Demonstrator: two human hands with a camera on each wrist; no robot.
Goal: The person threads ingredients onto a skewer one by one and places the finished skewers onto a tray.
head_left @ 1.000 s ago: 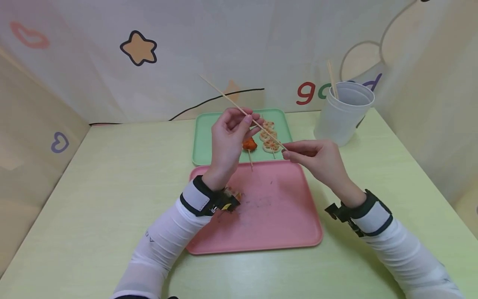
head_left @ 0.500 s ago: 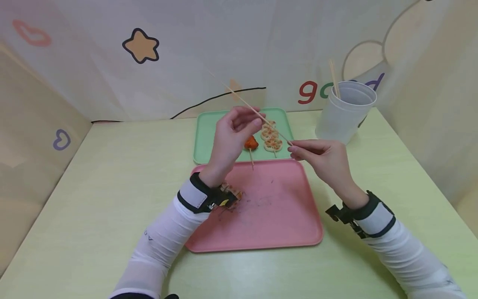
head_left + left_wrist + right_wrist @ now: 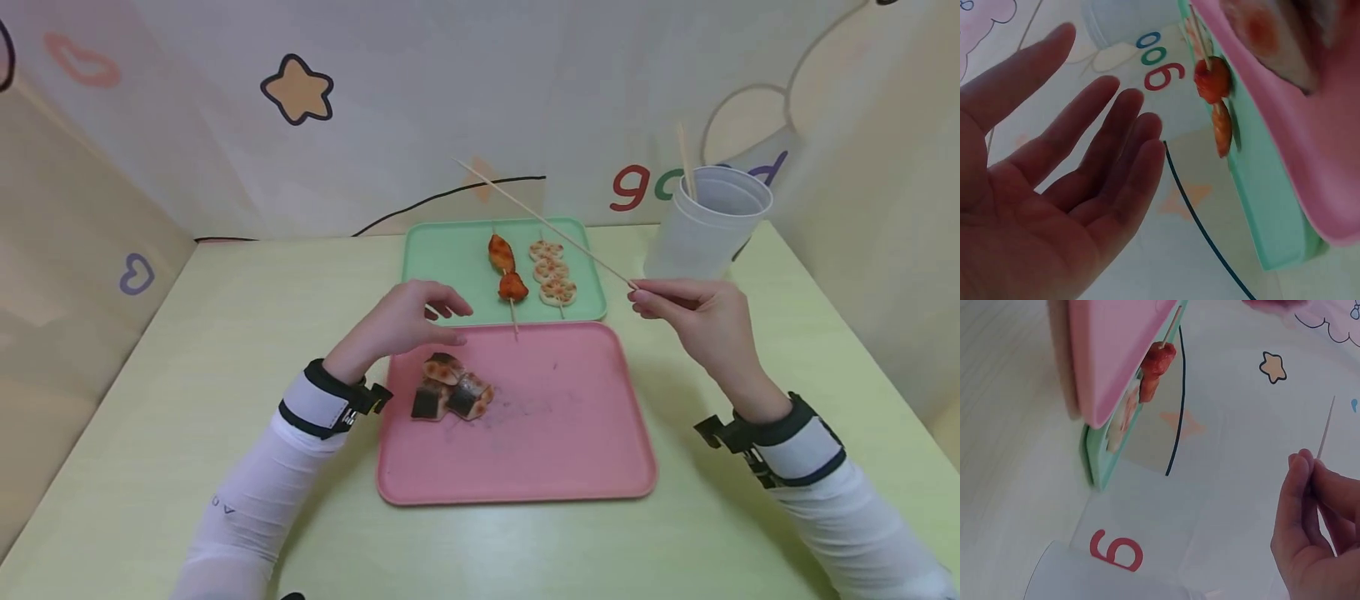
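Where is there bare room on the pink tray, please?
Faint marks aside, the pink tray is bare right of the food pieces and along its near rim. The pieces and the left hand crowd its back left.

Head: from above and behind left hand (image 3: 407,321) and right hand (image 3: 705,325), facing forward and down | Left wrist: close beside left hand, scene sideways | Right wrist: close beside right hand, scene sideways | Wrists share: green tray (image 3: 450,271), backdrop (image 3: 435,92) beyond hands
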